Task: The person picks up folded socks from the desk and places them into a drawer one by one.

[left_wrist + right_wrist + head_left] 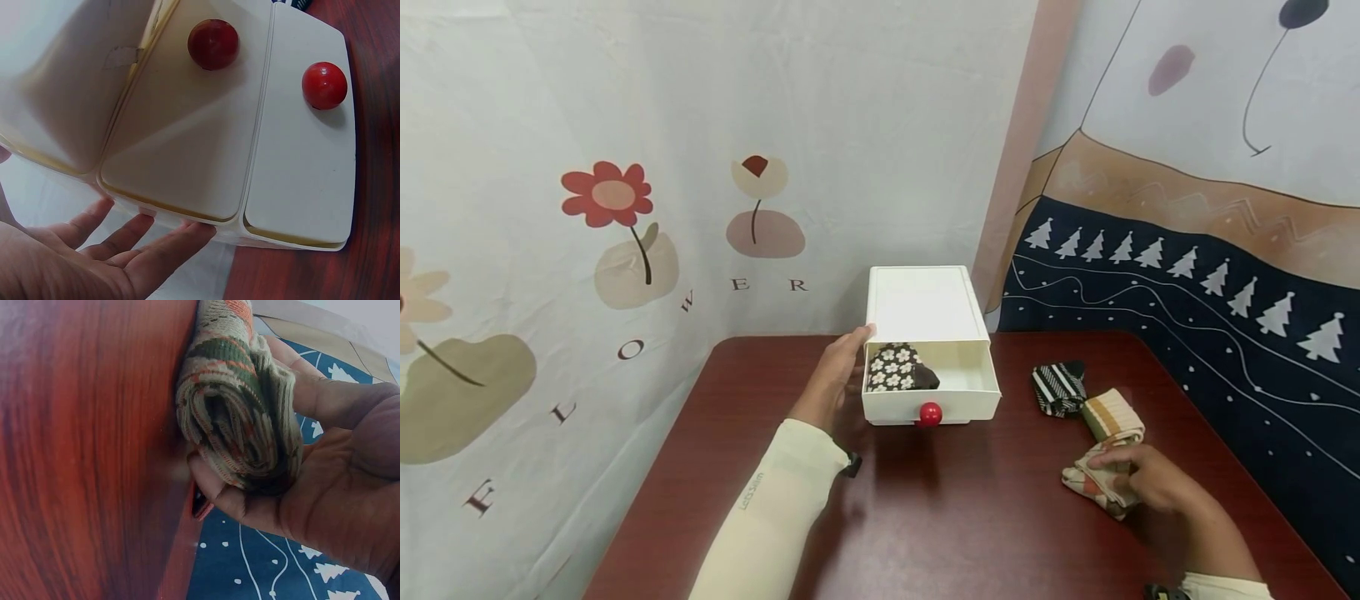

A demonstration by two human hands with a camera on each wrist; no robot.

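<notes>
A white box with drawers (925, 302) stands at the back of the table, its top drawer (891, 408) pulled out by a red round knob (930, 414). Inside that drawer lies a dark floral rolled sock pair (897, 367). My left hand (833, 375) rests against the box's left side; its fingers (169, 250) look fairly straight in the left wrist view. On the right, my right hand (1161, 479) grips a cream, green and orange rolled sock pair (231, 419) between thumb and fingers, at the tabletop.
Beyond the right hand lie a cream sock roll with a yellow-brown stripe (1114, 415) and a black-and-white striped sock roll (1058, 388). Two lower drawers with red knobs (324, 85) are closed. Printed cloth (1195, 300) hangs around the dark red table (985, 517).
</notes>
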